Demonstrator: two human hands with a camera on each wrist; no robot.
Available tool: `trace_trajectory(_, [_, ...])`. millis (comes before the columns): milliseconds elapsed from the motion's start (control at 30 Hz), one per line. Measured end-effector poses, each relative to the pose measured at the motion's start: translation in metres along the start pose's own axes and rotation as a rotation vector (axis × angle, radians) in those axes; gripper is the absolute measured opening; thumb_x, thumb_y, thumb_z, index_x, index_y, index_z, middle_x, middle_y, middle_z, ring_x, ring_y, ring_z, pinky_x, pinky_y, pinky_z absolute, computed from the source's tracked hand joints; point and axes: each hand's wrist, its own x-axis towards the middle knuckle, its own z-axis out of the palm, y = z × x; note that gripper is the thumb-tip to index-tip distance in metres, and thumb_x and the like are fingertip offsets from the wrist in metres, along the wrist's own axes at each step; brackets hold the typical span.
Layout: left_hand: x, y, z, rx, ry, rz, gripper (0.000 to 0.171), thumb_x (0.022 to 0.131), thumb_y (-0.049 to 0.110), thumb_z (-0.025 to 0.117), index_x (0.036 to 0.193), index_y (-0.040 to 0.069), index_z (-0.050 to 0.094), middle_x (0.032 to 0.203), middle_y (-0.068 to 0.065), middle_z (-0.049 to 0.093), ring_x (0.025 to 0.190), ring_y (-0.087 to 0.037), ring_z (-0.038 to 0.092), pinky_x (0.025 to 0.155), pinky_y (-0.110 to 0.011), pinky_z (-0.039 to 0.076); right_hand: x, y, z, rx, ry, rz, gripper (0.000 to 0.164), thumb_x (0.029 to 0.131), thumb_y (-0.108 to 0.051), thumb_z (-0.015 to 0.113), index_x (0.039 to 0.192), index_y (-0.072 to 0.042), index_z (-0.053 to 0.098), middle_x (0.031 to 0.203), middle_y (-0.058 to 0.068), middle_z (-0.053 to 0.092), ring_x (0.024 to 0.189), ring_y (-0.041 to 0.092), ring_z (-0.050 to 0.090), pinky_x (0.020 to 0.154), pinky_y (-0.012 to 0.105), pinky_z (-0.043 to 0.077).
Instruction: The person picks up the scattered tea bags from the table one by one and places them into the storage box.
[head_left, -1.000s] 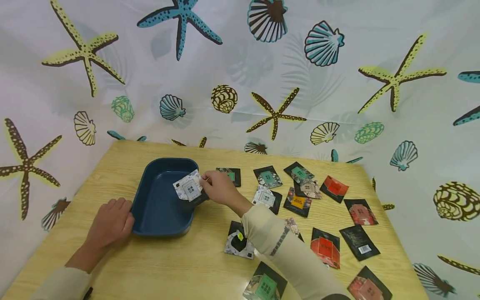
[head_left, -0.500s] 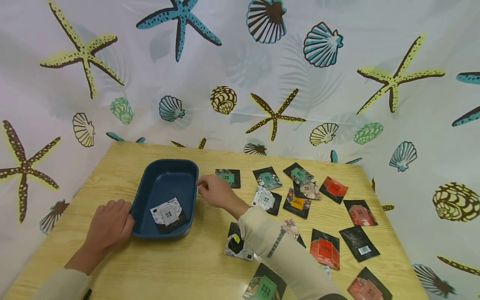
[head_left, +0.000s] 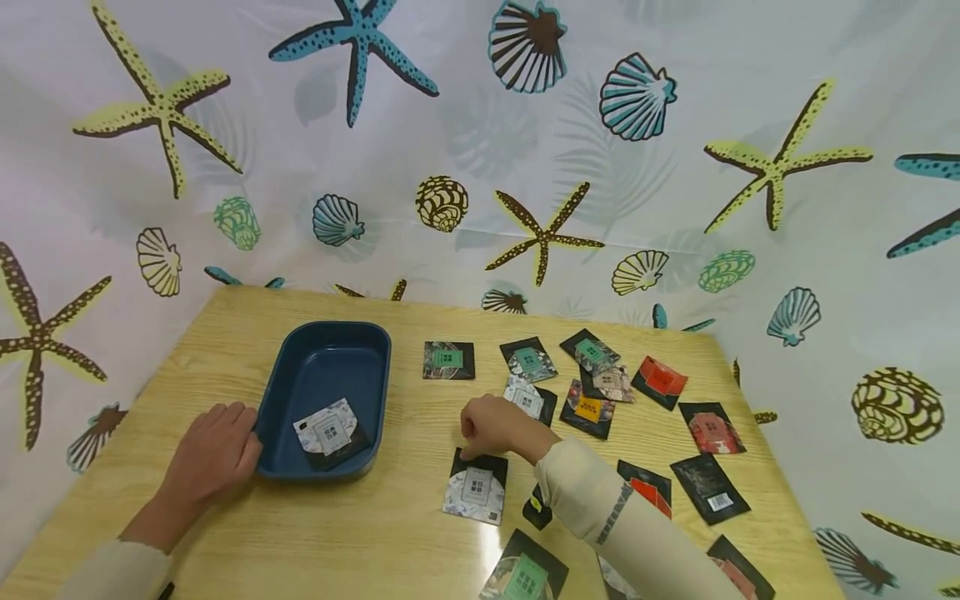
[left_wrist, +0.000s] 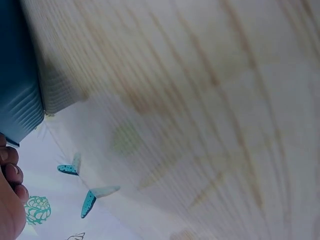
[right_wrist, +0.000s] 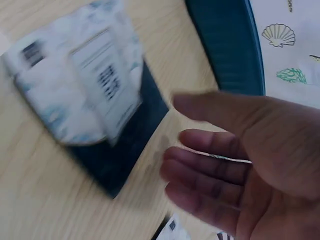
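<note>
In the head view a deep blue plastic tray (head_left: 330,475) stands on the table, with a white-and-black sachet (head_left: 330,433) lying flat inside it. My left hand (head_left: 213,446) grips the tray's left rim; in the left wrist view its curled fingers (left_wrist: 12,172) show at the rim's corner. My right hand (head_left: 498,427) is over the far edge of another white-and-black sachet (head_left: 476,492) on the table. Seen from the right wrist, the thumb and fingers (right_wrist: 200,197) are spread apart at that sachet's dark end, with nothing between them.
Several sachets with green, red and orange labels lie scattered on the right, among them a red one (head_left: 660,382) and a back-side-up black one (head_left: 709,487). A green-labelled one (head_left: 448,360) lies right of the tray. A patterned cloth (head_left: 450,125) hangs behind the table.
The right hand let the white-and-black sachet go into the tray, then moved right and nearer to another sachet on the table. The left hand stays on the tray's rim.
</note>
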Motion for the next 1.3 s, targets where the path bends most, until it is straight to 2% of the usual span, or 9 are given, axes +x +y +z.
trace_trajectory(167, [0.000,0.001,0.000,0.003,-0.016,-0.006,0.010,0.077,0.010,0.048,0.070,0.010,0.041,0.067,-0.001,0.035,0.061,-0.015,0.027,0.059,-0.029,0.022,-0.010,0.003,0.010,-0.175,-0.121,0.081,0.047,0.066,-0.052,0.088,0.083,-0.019,0.059,0.081,-0.007,0.055,0.066,0.010,0.048,0.058,0.028,0.039])
trace_trajectory(400, [0.000,0.000,0.000,-0.015,-0.006,0.002,0.008,0.077,0.009,0.047,0.071,0.010,0.041,0.067,-0.001,0.035,0.062,-0.015,0.028,0.060,-0.030,0.023,-0.011,0.001,0.018,-0.253,-0.129,0.097,0.051,0.063,-0.058,0.087,0.081,-0.020,0.058,0.088,-0.005,0.056,0.070,0.011,0.051,0.058,0.030,0.041])
trace_trajectory(567, [-0.002,-0.002,0.001,-0.019,0.009,0.014,0.009,0.077,0.009,0.046,0.070,0.011,0.041,0.066,0.000,0.034,0.061,-0.014,0.026,0.059,-0.029,0.022,-0.008,0.003,0.017,-0.150,-0.121,0.083,0.052,0.065,-0.048,0.090,0.086,-0.018,0.053,0.079,-0.004,0.053,0.067,0.011,0.048,0.058,0.028,0.038])
trace_trajectory(667, [-0.001,-0.002,0.001,-0.022,0.011,0.017,0.009,0.077,0.009,0.046,0.070,0.011,0.041,0.066,0.000,0.033,0.061,-0.013,0.026,0.059,-0.028,0.021,-0.006,0.007,0.016,-0.061,-0.115,0.049,0.042,0.071,-0.038,0.089,0.087,-0.016,0.057,0.077,-0.005,0.053,0.066,0.010,0.046,0.061,0.026,0.039])
trace_trajectory(800, [0.000,-0.002,0.002,-0.019,0.016,0.026,0.009,0.077,0.009,0.047,0.070,0.011,0.041,0.066,0.001,0.032,0.061,-0.013,0.025,0.059,-0.028,0.021,-0.003,0.016,0.013,0.059,-0.103,-0.035,0.021,0.083,-0.019,0.080,0.077,-0.013,0.061,0.068,-0.007,0.047,0.061,0.008,0.041,0.063,0.024,0.036])
trace_trajectory(967, [0.000,-0.002,0.003,0.000,0.008,0.018,0.009,0.077,0.009,0.048,0.070,0.010,0.042,0.066,0.001,0.032,0.061,-0.013,0.025,0.059,-0.028,0.020,-0.001,0.027,0.006,0.164,-0.056,-0.137,0.020,0.093,-0.008,0.065,0.075,-0.007,0.058,0.061,-0.005,0.037,0.055,0.009,0.031,0.063,0.023,0.030])
trace_trajectory(1033, [0.000,-0.002,0.003,0.000,0.000,0.013,0.009,0.076,0.009,0.049,0.071,0.011,0.042,0.066,0.001,0.033,0.061,-0.014,0.026,0.059,-0.028,0.020,0.000,0.030,0.003,0.195,-0.020,-0.162,0.015,0.094,-0.006,0.063,0.080,-0.003,0.062,0.062,-0.005,0.042,0.055,0.008,0.033,0.063,0.023,0.032])
trace_trajectory(1167, [0.000,-0.001,0.002,0.002,-0.007,0.012,0.009,0.077,0.010,0.048,0.071,0.010,0.042,0.066,0.000,0.034,0.060,-0.014,0.027,0.059,-0.028,0.020,0.003,0.030,-0.002,0.267,0.047,-0.153,0.013,0.096,-0.006,0.060,0.088,0.001,0.068,0.065,-0.003,0.050,0.054,0.006,0.037,0.064,0.021,0.036])
trace_trajectory(1300, [-0.001,-0.001,0.002,0.018,-0.008,0.008,0.009,0.079,0.011,0.046,0.071,0.010,0.042,0.067,-0.002,0.036,0.060,-0.016,0.029,0.059,-0.029,0.020,0.008,0.022,-0.009,0.387,0.099,-0.086,0.015,0.097,-0.007,0.059,0.087,0.000,0.068,0.064,0.000,0.056,0.051,0.007,0.048,0.060,0.021,0.045])
